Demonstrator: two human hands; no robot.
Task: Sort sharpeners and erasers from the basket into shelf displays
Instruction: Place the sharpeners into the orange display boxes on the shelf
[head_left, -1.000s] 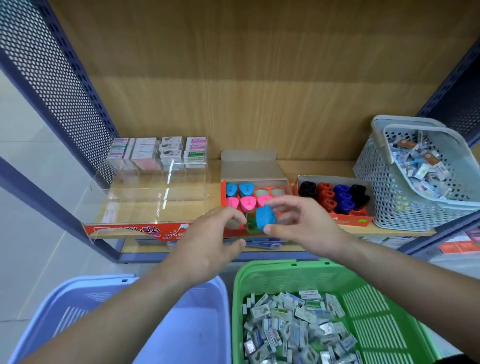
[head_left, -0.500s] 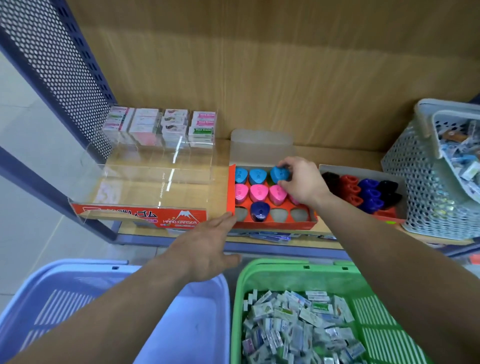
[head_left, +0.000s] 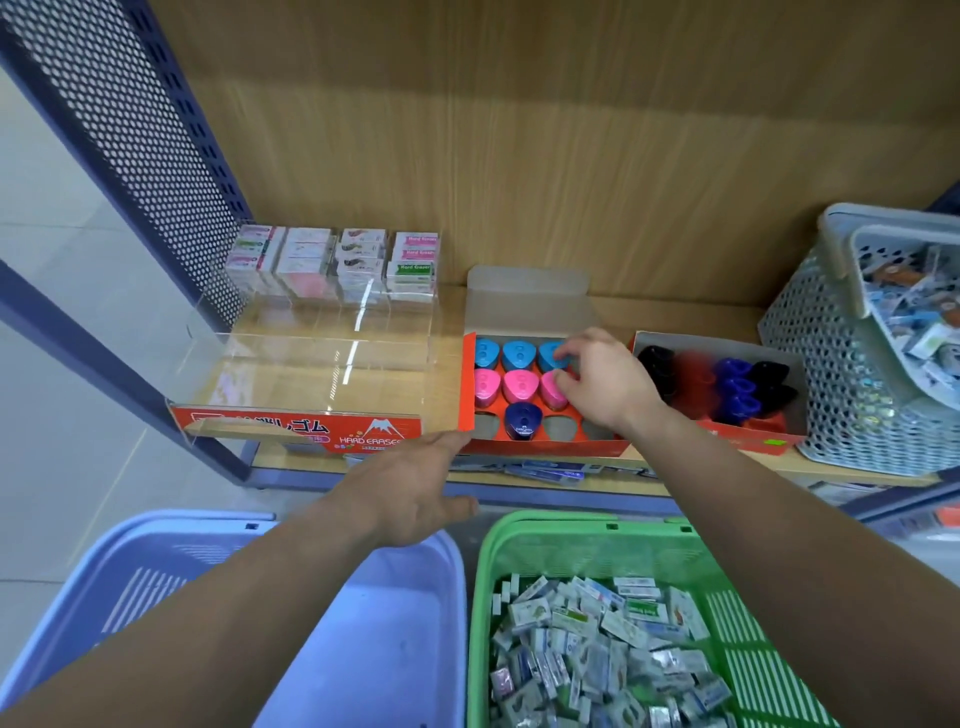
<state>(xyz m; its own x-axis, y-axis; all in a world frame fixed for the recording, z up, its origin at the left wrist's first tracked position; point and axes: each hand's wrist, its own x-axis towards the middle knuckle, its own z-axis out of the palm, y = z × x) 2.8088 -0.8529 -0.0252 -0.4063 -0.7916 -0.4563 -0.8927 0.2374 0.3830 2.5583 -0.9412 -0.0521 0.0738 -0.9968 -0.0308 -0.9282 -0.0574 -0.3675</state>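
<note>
A red sharpener display box (head_left: 545, 448) stands on the shelf with blue sharpeners in its back row, pink ones (head_left: 517, 384) in the middle row and one dark blue sharpener (head_left: 523, 420) in front. My right hand (head_left: 602, 384) is over the box, its curled fingertips and thumb pinching the third blue sharpener (head_left: 548, 353) in its slot. My left hand (head_left: 410, 493) reaches forward with straight fingers, the tips at the box's front left corner. Below, a green basket (head_left: 571, 535) holds several wrapped erasers (head_left: 597, 649).
A clear acrylic eraser display (head_left: 311, 364) with stacked eraser packs (head_left: 337, 260) stands left of the red box. A second box (head_left: 748, 441) of black, red and blue sharpeners is on the right, beside a grey basket (head_left: 841, 374). A lilac basket (head_left: 363, 649) sits bottom left.
My right hand carried the blue sharpener from in front of the box to the back row's third slot. My left hand let go and dropped to the box's front corner.
</note>
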